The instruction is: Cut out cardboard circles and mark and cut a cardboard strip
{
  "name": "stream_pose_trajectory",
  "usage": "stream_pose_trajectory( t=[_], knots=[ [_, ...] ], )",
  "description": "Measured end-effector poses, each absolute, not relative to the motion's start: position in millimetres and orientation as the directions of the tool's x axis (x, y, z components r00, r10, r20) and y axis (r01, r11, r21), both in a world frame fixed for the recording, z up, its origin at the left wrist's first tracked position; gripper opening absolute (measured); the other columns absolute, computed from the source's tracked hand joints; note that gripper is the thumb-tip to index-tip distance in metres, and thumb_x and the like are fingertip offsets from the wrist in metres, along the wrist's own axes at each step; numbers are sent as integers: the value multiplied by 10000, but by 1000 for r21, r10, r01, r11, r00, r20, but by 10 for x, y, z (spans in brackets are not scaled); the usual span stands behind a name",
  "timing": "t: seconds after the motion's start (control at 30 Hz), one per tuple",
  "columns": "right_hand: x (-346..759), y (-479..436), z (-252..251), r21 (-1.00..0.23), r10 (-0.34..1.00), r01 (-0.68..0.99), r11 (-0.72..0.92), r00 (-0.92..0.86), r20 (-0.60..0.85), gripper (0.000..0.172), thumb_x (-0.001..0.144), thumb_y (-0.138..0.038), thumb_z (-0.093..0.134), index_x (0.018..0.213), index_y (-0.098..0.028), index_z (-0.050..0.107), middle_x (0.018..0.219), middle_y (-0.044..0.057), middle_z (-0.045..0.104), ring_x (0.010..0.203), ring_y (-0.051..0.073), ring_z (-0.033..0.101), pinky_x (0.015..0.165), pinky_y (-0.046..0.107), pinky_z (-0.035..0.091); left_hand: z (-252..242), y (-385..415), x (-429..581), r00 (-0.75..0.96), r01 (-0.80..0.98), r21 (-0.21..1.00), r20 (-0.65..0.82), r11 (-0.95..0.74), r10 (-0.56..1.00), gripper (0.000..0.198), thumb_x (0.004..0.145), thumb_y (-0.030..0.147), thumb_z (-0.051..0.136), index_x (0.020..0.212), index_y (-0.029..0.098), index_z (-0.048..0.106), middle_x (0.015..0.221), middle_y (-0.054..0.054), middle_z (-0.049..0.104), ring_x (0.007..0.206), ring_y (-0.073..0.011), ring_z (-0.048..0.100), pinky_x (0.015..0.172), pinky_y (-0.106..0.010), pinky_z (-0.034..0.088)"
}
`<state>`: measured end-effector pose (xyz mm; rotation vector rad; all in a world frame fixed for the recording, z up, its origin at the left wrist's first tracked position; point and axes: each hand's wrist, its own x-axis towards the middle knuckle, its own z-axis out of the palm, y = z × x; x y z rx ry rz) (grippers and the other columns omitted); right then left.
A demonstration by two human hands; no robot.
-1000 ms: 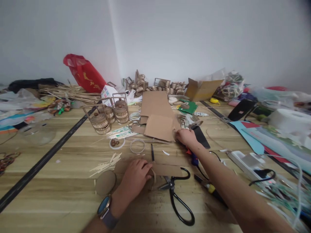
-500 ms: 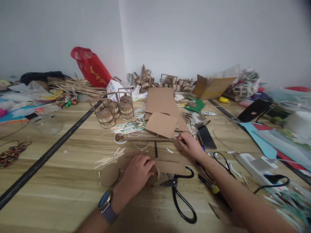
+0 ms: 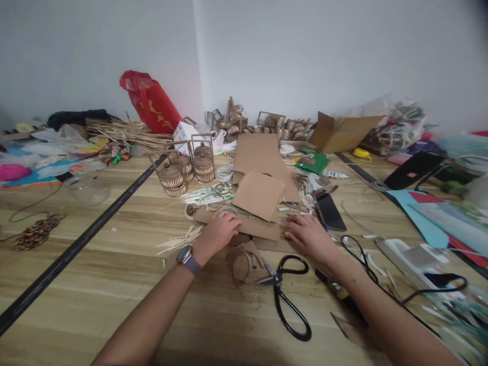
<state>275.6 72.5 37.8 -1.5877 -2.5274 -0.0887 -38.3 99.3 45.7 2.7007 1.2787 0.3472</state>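
Observation:
My left hand [image 3: 219, 233] is closed over a flat brown cardboard strip [image 3: 259, 229], its fingertips curled on the upper side. My right hand [image 3: 307, 235] rests low over the table just right of the strip's end, fingers extended, with nothing visible in them. A curled cardboard ring [image 3: 240, 268] stands in front of my left hand. Beside it lie black-handled scissors [image 3: 277, 279], blades spread. A squarish cardboard piece [image 3: 259, 194] lies beyond both hands. Thin pale sticks [image 3: 179, 241] are left of my left hand.
Several small lidded baskets with handles [image 3: 173, 180] stand at the back left. White rings [image 3: 223, 174], a dark phone [image 3: 331, 211] and a glass jar [image 3: 87, 189] lie around. On the right are a power strip [image 3: 409, 262] and a yellow-black tool [image 3: 339, 292].
My left hand has moved away from me with the cardboard strip. My right hand has let go of the long thin strip and come slightly nearer. The cardboard disc is no longer visible.

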Motion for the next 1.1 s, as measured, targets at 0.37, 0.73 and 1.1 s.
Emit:
stream_pose_trajectory(
  t=[0.37, 0.73, 1.1],
  knots=[
    [2981, 437, 434, -108, 910, 913, 393, -369, 190, 267, 998, -290, 525, 1079, -202, 764, 1237, 161, 707, 1118, 327, 658, 943, 483, 525, 321, 1219, -289, 608, 754, 228, 112, -616, 786, 303, 937, 178, 658, 1236, 203, 696, 1239, -92, 709, 1150, -272, 611, 1048, -442, 460],
    [2789, 379, 541, -157, 922, 910, 383, -386, 11, 212, 1000, -273, 575, 1066, -183, 755, 1151, 144, 751, 1118, 298, 662, 968, 429, 511, 270, 1280, -242, 585, 772, 220, 124, -597, 802, 311, 950, 151, 623, 1245, 179, 718, 1269, -125, 720, 1174, -290, 617, 1058, -459, 456],
    [2067, 405, 664, -120, 921, 924, 363, -375, -107, 212, 1030, -247, 557, 1114, -175, 738, 1127, 141, 750, 1069, 291, 700, 872, 343, 489, 641, 1159, -216, 584, 795, 157, 64, -586, 809, 175, 898, 209, 714, 1062, 200, 775, 1096, -114, 765, 1120, -311, 652, 1031, -451, 456]
  ],
)
